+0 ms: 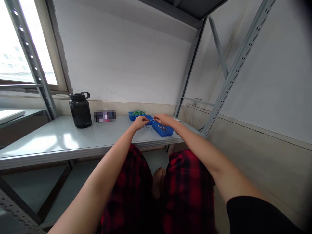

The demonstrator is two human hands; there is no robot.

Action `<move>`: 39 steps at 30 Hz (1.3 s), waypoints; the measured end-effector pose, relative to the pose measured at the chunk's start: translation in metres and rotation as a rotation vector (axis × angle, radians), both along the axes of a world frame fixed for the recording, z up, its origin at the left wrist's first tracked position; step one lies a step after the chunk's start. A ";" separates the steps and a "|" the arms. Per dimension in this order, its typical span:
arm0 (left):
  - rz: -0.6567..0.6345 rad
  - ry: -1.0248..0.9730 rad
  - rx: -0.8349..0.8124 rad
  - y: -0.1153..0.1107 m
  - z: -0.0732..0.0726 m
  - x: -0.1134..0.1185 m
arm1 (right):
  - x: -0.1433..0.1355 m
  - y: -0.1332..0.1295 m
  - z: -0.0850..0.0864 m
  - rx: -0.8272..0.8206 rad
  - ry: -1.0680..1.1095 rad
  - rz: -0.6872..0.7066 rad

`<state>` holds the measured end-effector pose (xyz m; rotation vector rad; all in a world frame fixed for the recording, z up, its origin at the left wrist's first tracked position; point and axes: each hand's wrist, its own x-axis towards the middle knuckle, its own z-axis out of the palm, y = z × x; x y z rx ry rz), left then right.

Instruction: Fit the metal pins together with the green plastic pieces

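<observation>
My left hand (pixel 140 123) and my right hand (pixel 162 119) are close together above the shelf top, each with its fingers pinched. A thin, light-coloured piece (pixel 151 120) spans the gap between their fingertips. Beneath my right hand sits a blue bin (pixel 162 132) with small metallic pieces (pixel 162 128) in it. Behind my hands is a second blue bin (pixel 149 122), partly hidden by them. Green items (pixel 137 112) lie in another blue bin (pixel 132 117) at the back. A few small metal pieces (pixel 147 127) rest on the surface beside my left hand.
A dark bottle (pixel 81 112) stands on the grey shelf top (pixel 109 132) at the left, next to a blurred-out item (pixel 104 116). Grey perforated posts (pixel 237 66) rise at both sides. My knees are below the front edge.
</observation>
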<state>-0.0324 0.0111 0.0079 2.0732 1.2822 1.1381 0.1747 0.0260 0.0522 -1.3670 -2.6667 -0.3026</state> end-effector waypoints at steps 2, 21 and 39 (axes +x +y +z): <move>-0.001 0.007 0.000 0.000 0.000 0.000 | 0.002 0.000 0.000 -0.006 0.015 -0.004; 0.008 0.035 -0.025 0.004 -0.004 -0.002 | 0.025 0.004 0.002 -0.018 0.310 -0.194; -0.095 -0.205 -0.034 -0.003 0.005 0.006 | -0.026 -0.018 -0.007 -0.269 0.405 0.078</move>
